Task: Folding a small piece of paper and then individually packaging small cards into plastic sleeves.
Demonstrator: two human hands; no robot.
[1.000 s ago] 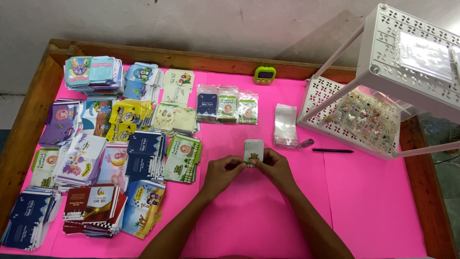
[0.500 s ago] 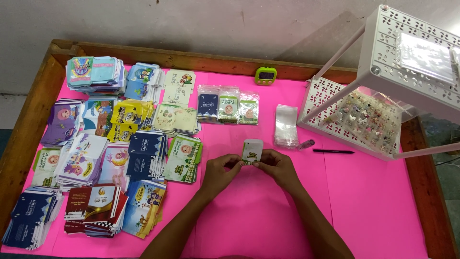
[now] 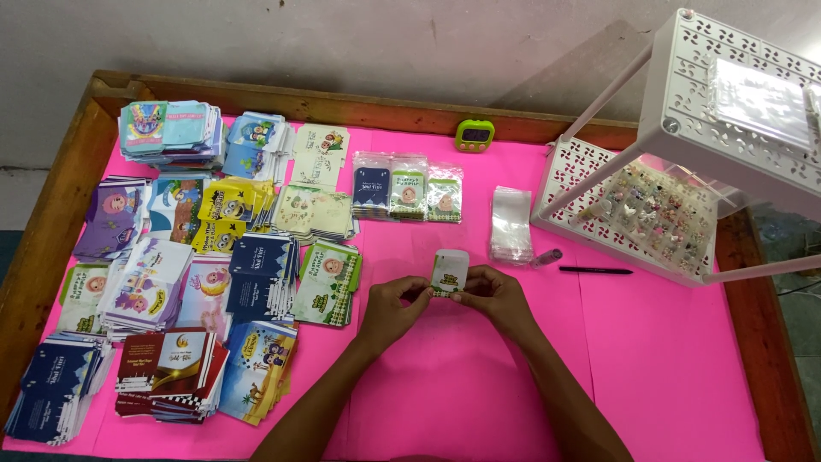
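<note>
I am pinching a small white printed card [image 3: 450, 271] between both sets of fingertips, just above the pink table cover [image 3: 667, 376]. My left hand [image 3: 391, 310] is closing thumb and forefinger on its lower left corner, and my right hand [image 3: 496, 298] is gripping its lower right edge the same way; the other fingers are curling loosely. The card is standing nearly upright, facing me. A stack of clear plastic sleeves [image 3: 510, 224] is lying just beyond it, and a black pen [image 3: 595, 270] is resting to the right.
</note>
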